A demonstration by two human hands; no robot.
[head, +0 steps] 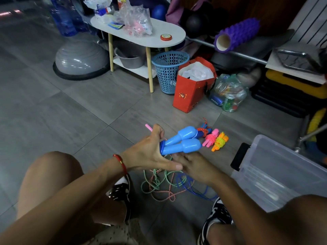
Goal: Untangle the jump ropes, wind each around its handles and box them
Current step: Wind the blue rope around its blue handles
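Hands (150, 152) around blue handles (182, 141) (ropes loose)

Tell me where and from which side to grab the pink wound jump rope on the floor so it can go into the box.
Probably best to grip the pink wound jump rope across its middle, where the cord wraps both handles into one bundle. Come from above: it lies flat on the floor, and the yellow-and-orange bundle sits close on its right with the red-corded one on its left, so a side approach looks crowded. Pinching the wraps should keep them from loosening.
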